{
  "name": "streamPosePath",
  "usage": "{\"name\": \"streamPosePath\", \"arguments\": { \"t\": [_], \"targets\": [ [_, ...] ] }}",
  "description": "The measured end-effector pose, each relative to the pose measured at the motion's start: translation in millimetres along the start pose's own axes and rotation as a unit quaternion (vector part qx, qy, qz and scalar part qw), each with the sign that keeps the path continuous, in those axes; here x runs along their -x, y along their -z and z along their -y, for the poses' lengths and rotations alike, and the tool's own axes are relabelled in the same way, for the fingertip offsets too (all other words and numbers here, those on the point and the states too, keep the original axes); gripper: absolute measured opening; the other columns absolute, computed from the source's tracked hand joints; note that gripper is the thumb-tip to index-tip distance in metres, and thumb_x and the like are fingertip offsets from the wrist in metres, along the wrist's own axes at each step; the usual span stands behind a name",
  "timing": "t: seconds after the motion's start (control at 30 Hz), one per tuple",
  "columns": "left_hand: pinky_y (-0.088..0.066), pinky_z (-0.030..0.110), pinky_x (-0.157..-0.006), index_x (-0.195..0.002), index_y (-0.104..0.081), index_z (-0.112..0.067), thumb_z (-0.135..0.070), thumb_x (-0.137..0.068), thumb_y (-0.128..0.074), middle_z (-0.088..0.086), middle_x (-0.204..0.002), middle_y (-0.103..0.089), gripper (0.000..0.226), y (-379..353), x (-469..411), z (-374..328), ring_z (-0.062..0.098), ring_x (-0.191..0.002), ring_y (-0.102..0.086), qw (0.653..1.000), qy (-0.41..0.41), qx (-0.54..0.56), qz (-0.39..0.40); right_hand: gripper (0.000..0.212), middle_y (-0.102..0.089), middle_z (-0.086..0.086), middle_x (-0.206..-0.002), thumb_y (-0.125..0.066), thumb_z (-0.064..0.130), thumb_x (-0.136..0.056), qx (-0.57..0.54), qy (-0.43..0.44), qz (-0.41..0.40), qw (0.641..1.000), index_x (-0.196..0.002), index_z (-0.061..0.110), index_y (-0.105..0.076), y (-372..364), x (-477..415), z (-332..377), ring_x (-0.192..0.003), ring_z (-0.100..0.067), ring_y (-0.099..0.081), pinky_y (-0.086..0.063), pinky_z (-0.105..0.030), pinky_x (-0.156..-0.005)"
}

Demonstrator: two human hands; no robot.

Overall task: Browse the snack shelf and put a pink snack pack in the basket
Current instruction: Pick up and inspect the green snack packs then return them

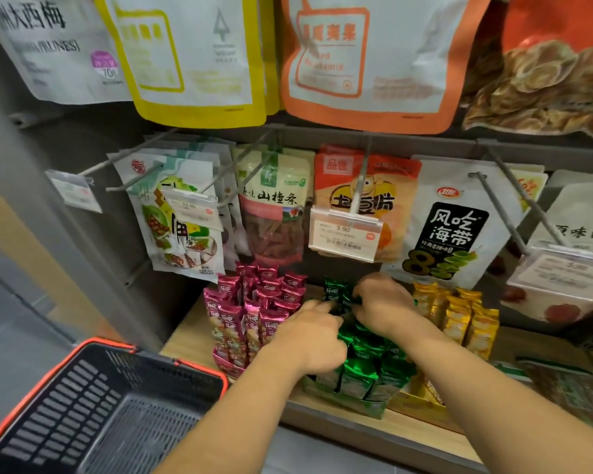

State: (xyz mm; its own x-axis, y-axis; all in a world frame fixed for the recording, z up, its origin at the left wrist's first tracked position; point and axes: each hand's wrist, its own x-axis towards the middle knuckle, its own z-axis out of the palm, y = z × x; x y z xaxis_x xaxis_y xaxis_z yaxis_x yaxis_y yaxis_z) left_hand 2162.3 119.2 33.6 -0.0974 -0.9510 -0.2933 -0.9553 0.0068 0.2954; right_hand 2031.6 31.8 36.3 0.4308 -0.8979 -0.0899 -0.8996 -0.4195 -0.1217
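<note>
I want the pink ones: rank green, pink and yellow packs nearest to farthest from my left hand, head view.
1. The green packs, under the left hand.
2. The pink packs, just left.
3. The yellow packs, right, beyond the right hand.

A light wooden shelf [183, 334] is stocked with three display boxes set side by side: pink snack packs [250, 309] at the left, green packs [367, 364] in the middle, yellow packs [459, 316] at the right.
</note>
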Motion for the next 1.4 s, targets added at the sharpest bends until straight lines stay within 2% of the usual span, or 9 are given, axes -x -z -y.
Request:
{"name": "streamPosePath", "arguments": {
  "t": [0.1, 0.27, 0.47, 0.6, 0.77, 0.93, 1.1, 1.23, 1.4],
  "targets": [
    [-0.025, 0.041, -0.117, -0.14, -0.048, -0.021, -0.024, -0.089, -0.048, 0.002, -0.158, -0.026, 0.051, -1.4, -2.3, 2.1, 0.024, -0.143, -0.018, 1.0, -0.004, -0.009, -0.026, 0.031, -0.056, -0.011, -0.121, -0.055, 0.037, -0.09, 0.016, -0.001, 0.031, 0.999, -0.11, 0.014, -0.064, 3.0, -2.8, -3.0, -0.111, -0.032, -0.055, -0.047, -0.033, -0.084],
    [-0.043, 0.039, -0.104, -0.131, -0.059, -0.025, -0.017, -0.095, -0.054, 0.003, -0.138, -0.051, 0.037, -6.2, -8.2, 1.9, 0.023, -0.128, -0.043, 0.995, 0.009, -0.034, -0.091, 0.046, -0.038, -0.004, -0.153, -0.047, 0.032, -0.098, -0.043, 0.06, 0.0, 0.997, -0.141, 0.016, -0.048, -1.3, 10.9, -12.8, -0.144, -0.023, -0.025, -0.026, -0.033, -0.116],
    [-0.038, 0.031, -0.106, -0.132, -0.058, -0.025, -0.021, -0.097, -0.049, -0.006, -0.149, -0.04, 0.036, -6.2, 1.1, -2.0, 0.017, -0.136, -0.031, 0.983, -0.018, -0.057, -0.173, 0.042, -0.056, 0.001, -0.137, -0.053, 0.018, -0.091, -0.172, 0.03, -0.143, 0.974, -0.133, 0.022, -0.057, 6.6, 49.4, -15.6, -0.129, -0.02, -0.043, -0.037, -0.028, -0.103],
    [-0.051, 0.04, -0.086, -0.119, -0.063, -0.014, -0.006, -0.087, -0.05, 0.001, -0.121, -0.061, 0.035, 16.9, 29.8, -26.0, 0.023, -0.106, -0.057, 0.953, -0.041, -0.079, -0.291, 0.05, -0.051, 0.001, -0.142, -0.06, 0.021, -0.089, -0.232, 0.05, -0.097, 0.967, -0.138, 0.025, -0.051, 20.5, 73.1, -13.4, -0.131, -0.018, -0.044, -0.034, -0.027, -0.108],
    [-0.053, 0.036, -0.062, -0.094, -0.069, -0.014, -0.018, -0.085, -0.059, 0.002, -0.087, -0.066, 0.014, 50.8, 85.3, -55.7, 0.026, -0.077, -0.065, 0.904, -0.119, -0.098, -0.398, 0.079, -0.03, 0.019, -0.147, -0.07, 0.042, -0.085, -0.302, 0.133, -0.003, 0.944, -0.149, 0.031, -0.027, 47.2, 111.2, -5.7, -0.138, -0.002, -0.031, -0.024, -0.017, -0.111],
    [-0.047, 0.017, -0.065, -0.085, -0.075, -0.014, -0.016, -0.083, -0.07, -0.006, -0.077, -0.064, 0.006, 75.2, 127.2, -76.5, 0.007, -0.07, -0.06, 0.814, -0.207, 0.161, -0.518, 0.061, -0.054, 0.029, -0.131, -0.069, 0.039, -0.087, -0.427, 0.193, -0.059, 0.881, -0.14, 0.042, -0.039, 78.9, 152.5, -0.2, -0.123, 0.01, -0.047, -0.041, -0.018, -0.103],
    [-0.046, 0.02, -0.047, -0.073, -0.075, -0.023, -0.009, -0.081, -0.075, -0.001, -0.062, -0.067, 0.016, 77.2, 134.0, -92.0, 0.008, -0.048, -0.058, 0.748, -0.133, 0.506, -0.408, 0.043, -0.063, 0.02, -0.121, -0.064, 0.044, -0.089, -0.525, 0.197, -0.036, 0.827, -0.129, 0.044, -0.048, 80.7, 192.5, -2.2, -0.115, -0.001, -0.058, -0.049, -0.025, -0.095],
    [-0.049, 0.017, -0.047, -0.071, -0.077, -0.019, -0.005, -0.083, -0.068, 0.004, -0.059, -0.067, 0.021, 73.5, 131.4, -94.6, 0.01, -0.049, -0.06, 0.716, -0.117, 0.618, -0.303, 0.04, -0.068, 0.007, -0.095, -0.068, 0.047, -0.081, -0.63, 0.143, -0.021, 0.763, -0.117, 0.036, -0.058, 71.0, 208.4, -6.6, -0.084, -0.017, -0.067, -0.055, -0.03, -0.073],
    [-0.051, 0.018, -0.052, -0.068, -0.078, -0.022, 0.0, -0.084, -0.069, 0.003, -0.06, -0.069, 0.028, 67.3, 125.0, -95.4, 0.01, -0.052, -0.062, 0.738, -0.088, 0.596, -0.304, 0.038, -0.067, 0.014, -0.102, -0.063, 0.05, -0.085, -0.53, 0.115, -0.098, 0.835, -0.119, 0.038, -0.051, 61.1, 211.4, -11.7, -0.087, -0.009, -0.065, -0.057, -0.042, -0.074]
  ]
}}
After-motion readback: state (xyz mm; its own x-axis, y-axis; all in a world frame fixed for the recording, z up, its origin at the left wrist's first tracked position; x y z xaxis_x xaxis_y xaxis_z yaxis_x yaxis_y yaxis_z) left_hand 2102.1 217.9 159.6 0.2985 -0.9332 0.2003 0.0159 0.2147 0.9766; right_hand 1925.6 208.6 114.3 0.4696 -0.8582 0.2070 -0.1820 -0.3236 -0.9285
